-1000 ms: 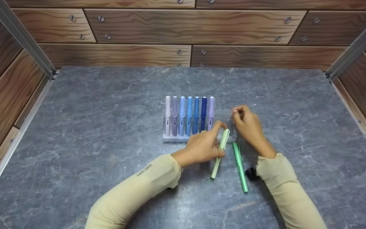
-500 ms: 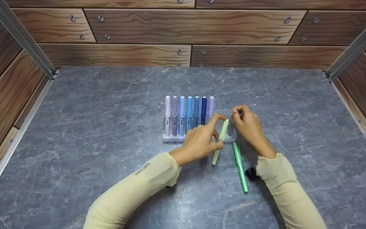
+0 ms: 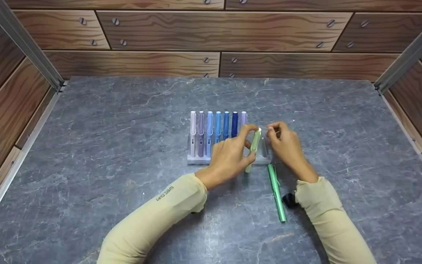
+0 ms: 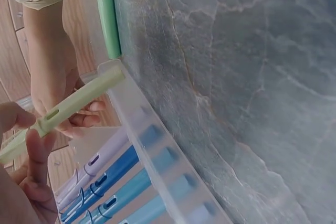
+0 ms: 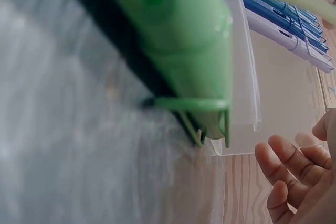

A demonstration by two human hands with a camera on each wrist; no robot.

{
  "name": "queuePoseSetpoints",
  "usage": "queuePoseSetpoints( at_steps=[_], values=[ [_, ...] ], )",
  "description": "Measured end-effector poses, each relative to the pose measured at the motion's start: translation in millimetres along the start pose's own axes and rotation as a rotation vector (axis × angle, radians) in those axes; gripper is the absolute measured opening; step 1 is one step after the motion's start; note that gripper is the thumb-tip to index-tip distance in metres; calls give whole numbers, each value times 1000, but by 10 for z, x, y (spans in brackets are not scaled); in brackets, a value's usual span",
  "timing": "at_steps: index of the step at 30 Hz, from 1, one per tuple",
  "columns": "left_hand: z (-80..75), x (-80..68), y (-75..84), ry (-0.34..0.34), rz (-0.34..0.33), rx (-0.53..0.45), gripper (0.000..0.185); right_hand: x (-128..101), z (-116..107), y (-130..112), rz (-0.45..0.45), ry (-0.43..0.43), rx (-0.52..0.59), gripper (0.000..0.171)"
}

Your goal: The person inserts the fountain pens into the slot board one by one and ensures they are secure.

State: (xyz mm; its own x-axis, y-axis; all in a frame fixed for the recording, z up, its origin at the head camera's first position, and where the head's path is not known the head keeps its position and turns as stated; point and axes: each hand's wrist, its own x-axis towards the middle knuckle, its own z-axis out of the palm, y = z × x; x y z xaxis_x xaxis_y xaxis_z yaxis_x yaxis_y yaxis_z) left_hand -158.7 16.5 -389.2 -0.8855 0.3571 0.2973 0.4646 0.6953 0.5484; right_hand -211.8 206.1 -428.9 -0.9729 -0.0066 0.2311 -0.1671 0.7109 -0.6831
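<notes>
A light green pen (image 3: 255,141) is pinched in my left hand (image 3: 229,156), tilted over the right end of a clear pen stand (image 3: 200,160). In the left wrist view, the pen's lower end (image 4: 113,77) overlaps the stand's front ledge; whether it touches cannot be told. Several lilac, blue and purple pens (image 3: 210,124) lean side by side in the stand, some partly behind my left hand. My right hand (image 3: 288,145) holds the stand's upper right edge between thumb and curled fingers. Below it a darker green pen (image 3: 277,194) lies on the table.
A dark marbled tabletop (image 3: 123,146) spreads around the stand. Wood-patterned panels (image 3: 225,31) rise behind and at both sides, with metal posts (image 3: 31,47) at the corners. A small black object (image 3: 289,200) sits by the right cuff.
My left hand has carried the light green pen up and away from me, from in front of the stand to over its right end. My right hand stays put.
</notes>
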Motion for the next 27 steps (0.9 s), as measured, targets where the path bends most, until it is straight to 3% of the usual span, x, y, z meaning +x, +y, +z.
queuePoseSetpoints(
  at_steps=[5, 13, 19, 27],
  values=[
    [5, 15, -17, 45, -7, 19, 57, 3, 14, 10, -13, 19, -8, 24],
    [45, 25, -58, 142, 38, 36, 54, -1, 10, 0, -3, 8, 5, 23],
    [44, 31, -43, 174, 44, 29, 52, -1, 11, 2, -13, 7, 7, 23],
    [64, 46, -47, 284, 114, 79, 50, 0, 10, 4, -2, 12, 8, 24]
  ],
)
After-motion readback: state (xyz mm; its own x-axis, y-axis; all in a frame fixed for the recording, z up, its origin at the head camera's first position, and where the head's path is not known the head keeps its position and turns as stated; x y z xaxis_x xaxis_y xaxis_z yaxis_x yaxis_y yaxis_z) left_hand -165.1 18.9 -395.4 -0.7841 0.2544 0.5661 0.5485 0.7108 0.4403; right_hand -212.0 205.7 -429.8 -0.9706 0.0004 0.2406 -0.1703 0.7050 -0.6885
